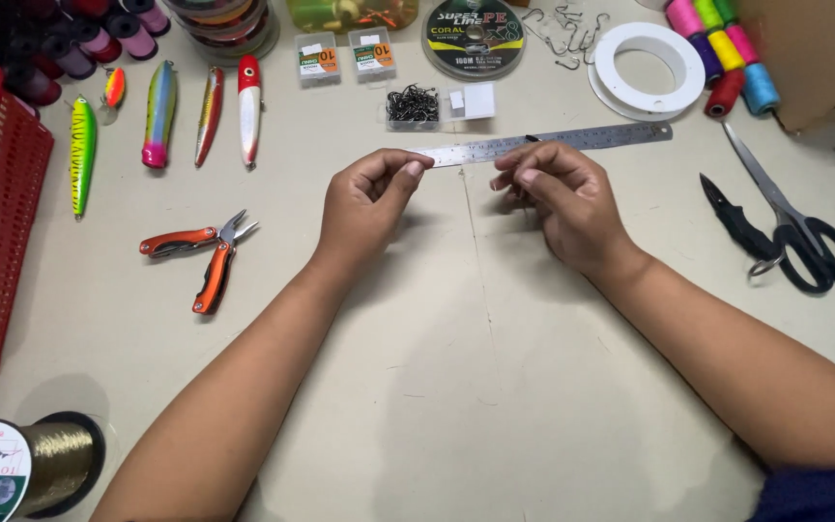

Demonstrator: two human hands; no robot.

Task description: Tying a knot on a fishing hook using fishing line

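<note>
**Both hands pinching at the lower edge of a steel ruler**

Gold-line spool [41,469] is lying nearest the lens at 7 o'clock, and 2 bare forearms are reaching up the pale table [475,387] toward 12. The left hand [369,198] is pressing thumb and forefinger together just beside the left end of the steel ruler [543,145]. The right hand [558,198] is bunching its fingertips in a matching pinch under the ruler's middle. What they are gripping is too fine to tell.

The ruler is lying flat at 12 o'clock, slightly tilted, just beyond both hands. By judgement, the hands are holding something thin against its scale, a measuring step. Any further handling is calling for even tension and 2 steady pinches.

Orange pliers [207,253] are lying at 9 o'clock, black scissors [794,227] at 3, and a box of hooks [412,106] past the ruler.
</note>
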